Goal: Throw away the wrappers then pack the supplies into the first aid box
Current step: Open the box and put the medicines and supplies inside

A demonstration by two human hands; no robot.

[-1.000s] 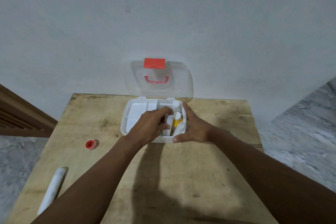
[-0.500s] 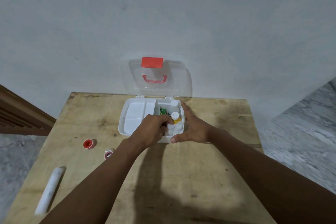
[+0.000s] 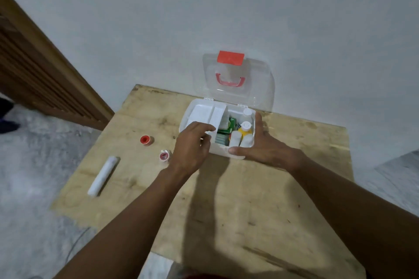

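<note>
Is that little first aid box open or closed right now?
Open. Its clear lid stands up against the wall, hinged back from the white box, and the bottles inside show.

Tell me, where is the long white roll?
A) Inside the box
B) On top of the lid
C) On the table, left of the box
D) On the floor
C: the roll lies flat on the table, well to the left of the open box and not touching it.

Likely a home room: white wall (image 3: 226, 7), slatted wooden door (image 3: 34, 63), marble floor (image 3: 34, 165).
</note>
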